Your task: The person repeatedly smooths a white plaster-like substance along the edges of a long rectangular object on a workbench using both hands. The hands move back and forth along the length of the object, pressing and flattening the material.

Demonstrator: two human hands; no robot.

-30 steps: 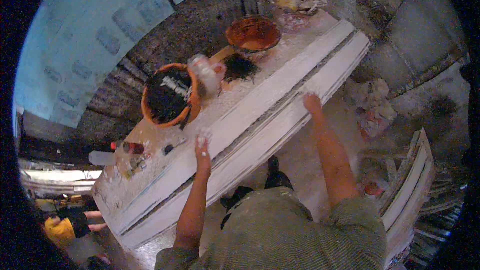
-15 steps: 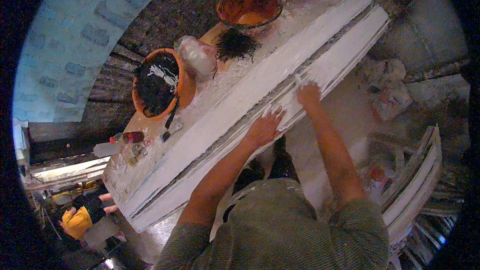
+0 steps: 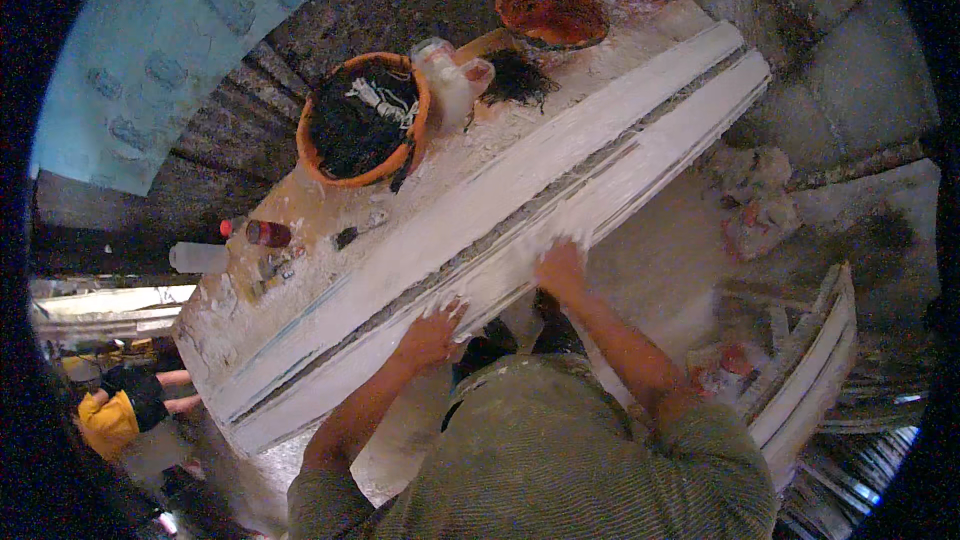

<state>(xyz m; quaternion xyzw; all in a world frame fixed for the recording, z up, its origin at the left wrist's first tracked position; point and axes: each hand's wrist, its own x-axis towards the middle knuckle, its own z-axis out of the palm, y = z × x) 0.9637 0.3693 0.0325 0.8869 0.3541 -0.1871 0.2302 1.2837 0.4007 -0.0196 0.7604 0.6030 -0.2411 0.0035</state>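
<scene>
A long, white-coated piece (image 3: 350, 290) with a dark groove along its length lies diagonally on the table, from near left to far right. It looks like wood or plaster; I cannot tell which. My left hand (image 3: 430, 338) rests on its near edge, fingers spread and whitened. Farther along, my right hand (image 3: 562, 270) reaches onto the same near half, left of a ridged, streaked stretch. White matter covers its fingertips and they blur into the surface, so whether they hold anything is unclear.
Behind the piece stand an orange tub (image 3: 420, 130) with black fibres and white string, a plastic bag (image 3: 450, 90), a dark fibre clump (image 3: 517, 80) and a reddish bowl (image 3: 550, 12). Bottles (image 3: 198, 258) sit far left. A boat-shaped white piece (image 3: 805, 380) stands right; someone in yellow (image 3: 108, 425) is at left.
Both hands have shifted left and nearer along the white piece, staying on its near half. The whole view has turned slightly, so the tub and bowl appear farther right.
</scene>
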